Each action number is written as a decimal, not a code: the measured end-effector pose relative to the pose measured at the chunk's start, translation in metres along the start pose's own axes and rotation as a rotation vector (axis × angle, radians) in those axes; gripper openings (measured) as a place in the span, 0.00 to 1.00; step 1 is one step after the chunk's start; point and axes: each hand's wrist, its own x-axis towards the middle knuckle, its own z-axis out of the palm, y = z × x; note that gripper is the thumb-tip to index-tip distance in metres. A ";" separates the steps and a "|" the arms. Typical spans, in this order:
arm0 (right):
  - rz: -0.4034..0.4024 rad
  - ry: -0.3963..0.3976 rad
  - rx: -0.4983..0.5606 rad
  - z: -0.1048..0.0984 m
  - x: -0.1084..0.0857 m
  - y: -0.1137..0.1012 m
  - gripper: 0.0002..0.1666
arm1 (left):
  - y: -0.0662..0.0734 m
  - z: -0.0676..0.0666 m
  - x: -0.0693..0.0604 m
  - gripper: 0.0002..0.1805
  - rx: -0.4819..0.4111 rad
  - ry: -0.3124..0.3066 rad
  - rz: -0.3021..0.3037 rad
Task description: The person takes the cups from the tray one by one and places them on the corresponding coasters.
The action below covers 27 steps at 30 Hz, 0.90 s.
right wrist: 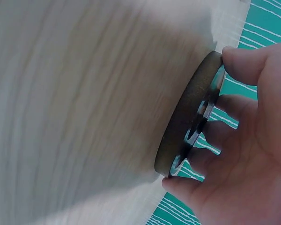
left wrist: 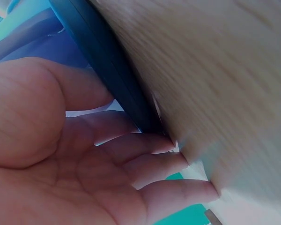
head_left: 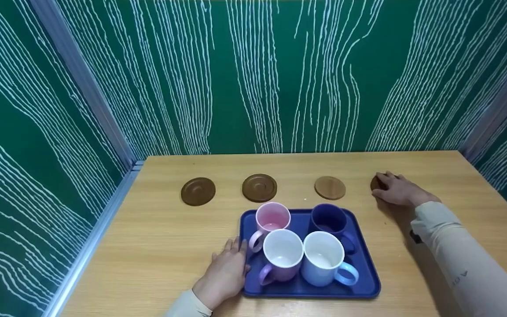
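Note:
At the back right of the table, my right hand (head_left: 398, 190) lies over a dark brown round coaster (head_left: 377, 183). In the right wrist view, the fingers spread across this coaster (right wrist: 187, 115), with thumb and little finger at opposite sides of its rim. My left hand (head_left: 225, 270) rests along the left edge of a blue tray (head_left: 370, 277), its thumb and index finger touching the rim and other fingertips on the table. Four mugs stand upright on the tray: pink (head_left: 273, 215), dark blue (head_left: 328, 219), purple (head_left: 283, 251) and light blue (head_left: 322, 259).
Behind the tray lie two dark brown coasters (head_left: 198, 191) and a lighter wooden coaster (head_left: 330, 188), in a row with the one under my right hand. A green wall (head_left: 297, 88) with white lines stands behind the wooden table (head_left: 161, 246).

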 end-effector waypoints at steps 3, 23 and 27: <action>0.013 0.006 0.012 0.001 -0.001 -0.001 0.49 | 0.000 0.001 -0.001 0.31 0.003 0.007 0.007; 0.033 0.037 0.085 0.000 -0.010 0.000 0.53 | 0.000 0.002 -0.001 0.31 -0.003 0.025 0.024; 0.030 0.066 0.098 -0.005 -0.013 -0.005 0.52 | 0.000 -0.001 -0.002 0.30 0.007 0.027 0.022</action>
